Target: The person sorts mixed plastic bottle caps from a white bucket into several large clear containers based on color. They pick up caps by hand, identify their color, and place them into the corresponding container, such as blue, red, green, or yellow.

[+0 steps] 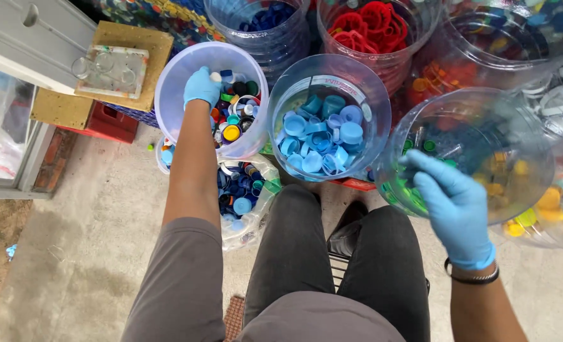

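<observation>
Down in the bucket of mixed caps (pixel 234 120), left hand (pixel 201 85) curled (grip hidden), right hand (pixel 452 199) holding the clear jar (pixel 528 158) rim, blue caps tub (pixel 322 126) between.

two gloved hands (pixel 200 87), six clear tubs (pixel 322 76)

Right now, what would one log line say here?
left hand: in mixed-cap tub | right hand: over green-cap jar | blue-cap jar: untouched

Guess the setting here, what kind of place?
Likely an informal bottle-cap sorting spot: clear tubs hold light-blue caps, red rings and mixed caps, set on a bare concrete floor.
</observation>
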